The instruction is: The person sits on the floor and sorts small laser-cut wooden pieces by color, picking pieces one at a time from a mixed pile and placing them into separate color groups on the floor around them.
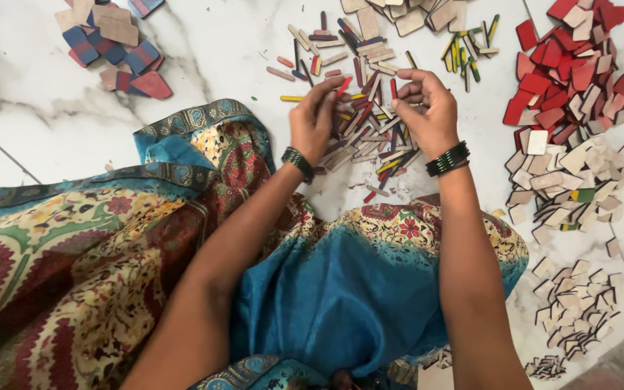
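A heap of thin coloured wooden sticks (370, 130) lies on the white marble floor in front of me. My left hand (314, 119) hovers over the heap's left side and pinches a red stick (343, 85) between its fingertips. My right hand (427, 108) rests on the heap's right side with its fingers curled onto the sticks; whether it holds any is unclear. Both wrists wear dark bead bangles.
Red and plain wooden tiles (565, 72) are piled at the right, with pale tiles (572, 180) below them and more pale tiles (575, 307) at lower right. Blue and red tiles (113, 43) sit top left. Patterned blue and red cloth (110, 260) covers my lap.
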